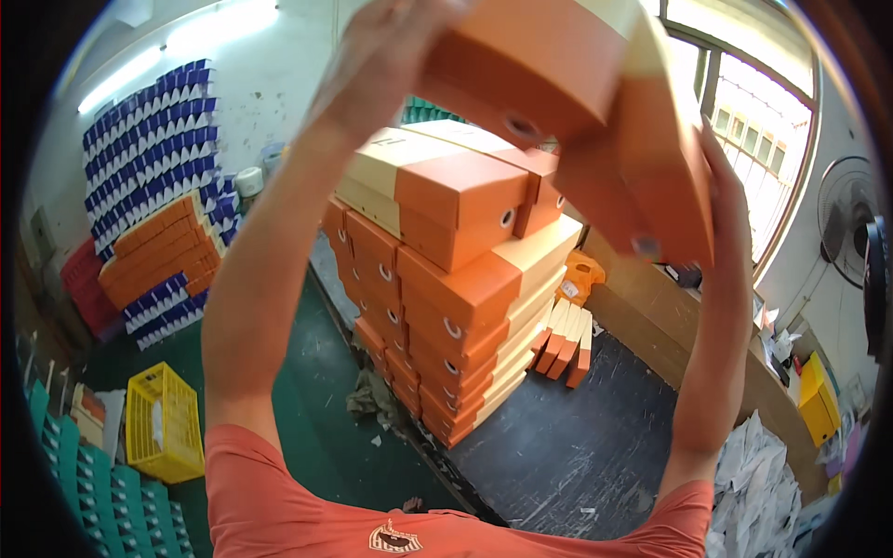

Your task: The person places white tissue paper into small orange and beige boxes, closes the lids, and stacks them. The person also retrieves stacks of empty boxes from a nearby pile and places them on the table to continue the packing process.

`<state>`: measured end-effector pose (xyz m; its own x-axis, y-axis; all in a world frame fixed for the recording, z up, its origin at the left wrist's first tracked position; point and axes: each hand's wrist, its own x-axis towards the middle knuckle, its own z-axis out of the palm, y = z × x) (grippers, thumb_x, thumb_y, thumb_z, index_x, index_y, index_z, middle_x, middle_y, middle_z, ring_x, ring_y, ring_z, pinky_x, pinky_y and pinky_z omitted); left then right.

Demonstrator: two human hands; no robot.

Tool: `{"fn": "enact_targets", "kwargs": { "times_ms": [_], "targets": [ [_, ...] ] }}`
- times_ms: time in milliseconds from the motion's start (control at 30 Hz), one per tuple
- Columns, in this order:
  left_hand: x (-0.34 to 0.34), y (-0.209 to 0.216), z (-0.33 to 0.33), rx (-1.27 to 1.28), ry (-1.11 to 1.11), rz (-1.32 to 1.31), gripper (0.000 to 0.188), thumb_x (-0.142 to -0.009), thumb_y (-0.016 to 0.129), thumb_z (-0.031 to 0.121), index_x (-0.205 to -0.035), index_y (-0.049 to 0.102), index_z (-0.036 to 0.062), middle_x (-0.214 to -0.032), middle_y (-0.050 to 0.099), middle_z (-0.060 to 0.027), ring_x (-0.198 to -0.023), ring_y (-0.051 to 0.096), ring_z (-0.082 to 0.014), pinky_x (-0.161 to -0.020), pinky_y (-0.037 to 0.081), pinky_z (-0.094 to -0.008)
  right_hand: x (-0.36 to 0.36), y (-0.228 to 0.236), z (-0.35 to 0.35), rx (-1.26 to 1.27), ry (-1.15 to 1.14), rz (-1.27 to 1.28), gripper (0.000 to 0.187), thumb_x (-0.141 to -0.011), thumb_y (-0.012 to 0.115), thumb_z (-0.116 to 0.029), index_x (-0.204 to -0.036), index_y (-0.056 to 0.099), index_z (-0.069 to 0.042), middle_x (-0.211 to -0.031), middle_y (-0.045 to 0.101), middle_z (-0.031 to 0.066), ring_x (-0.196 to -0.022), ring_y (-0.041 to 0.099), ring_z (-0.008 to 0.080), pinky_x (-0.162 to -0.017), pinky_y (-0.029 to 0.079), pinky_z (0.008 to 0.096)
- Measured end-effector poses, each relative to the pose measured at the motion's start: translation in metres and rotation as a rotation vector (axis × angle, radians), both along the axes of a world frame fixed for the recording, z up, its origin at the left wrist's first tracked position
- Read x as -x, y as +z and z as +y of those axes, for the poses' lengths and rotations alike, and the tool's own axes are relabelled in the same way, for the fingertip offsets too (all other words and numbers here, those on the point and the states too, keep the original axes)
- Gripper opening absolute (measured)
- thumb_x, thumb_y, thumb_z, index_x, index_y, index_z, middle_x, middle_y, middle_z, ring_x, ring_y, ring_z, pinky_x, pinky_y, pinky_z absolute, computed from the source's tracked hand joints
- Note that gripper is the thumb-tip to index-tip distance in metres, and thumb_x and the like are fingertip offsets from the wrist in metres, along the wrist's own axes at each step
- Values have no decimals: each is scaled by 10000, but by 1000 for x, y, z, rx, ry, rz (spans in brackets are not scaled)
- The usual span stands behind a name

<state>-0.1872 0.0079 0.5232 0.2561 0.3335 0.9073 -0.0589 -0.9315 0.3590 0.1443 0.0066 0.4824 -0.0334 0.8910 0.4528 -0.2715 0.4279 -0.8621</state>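
Two orange and cream shoeboxes, one (530,70) on the left and another (642,177) on the right, are raised side by side at the top of the view. My left hand (377,74), blurred by motion, grips the outer side of the left box. Against the outer side of the right box presses my right hand (726,177), its fingers partly hidden. Each box has a round hole ringed in a pale colour. Just below and to the left stands a tall stack of similar shoeboxes (460,293), with two boxes on its top layer.
The stack stands on a dark worktable (595,446). Several narrow boxes (563,344) and an orange bag (581,277) lie behind it. A yellow crate (165,423) sits on the green floor at left. Crumpled paper (758,493) is heaped at right, below a fan (846,209).
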Motion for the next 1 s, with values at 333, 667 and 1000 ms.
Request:
{"fn": "enact_targets", "kwargs": {
  "times_ms": [333, 667, 1000],
  "targets": [
    [198, -31, 226, 861, -59, -51, 512, -1013, 534, 559, -1205, 685, 109, -1145, 725, -27, -1080, 672, -189, -934, 547, -411, 136, 1, 12, -116, -62, -683, 1028, -944, 593, -764, -1629, 390, -25, -1518, 529, 294, -1297, 620, 353, -1138, 469, 454],
    [72, -216, 2, -318, -71, -649, 392, -1110, 518, 321, -1390, 573, 53, -1209, 691, -166, -1105, 656, -301, -956, 529, -488, 49, -159, -44, -730, -562, -1010, 611, -941, 760, -320, -1460, 559, -67, -1305, 642, 175, -1141, 661, 356, -932, 562, 457],
    [-151, -540, -28, 1039, -420, 748, 478, -987, 680, 28, -1455, 582, 33, -1216, 732, -152, -999, 717, -234, -914, 557, -346, -345, -357, -128, 534, -639, -1673, 681, -862, 820, -395, -1477, 618, -182, -1422, 634, 156, -1327, 600, 326, -1128, 507, 448]
  ]
}}
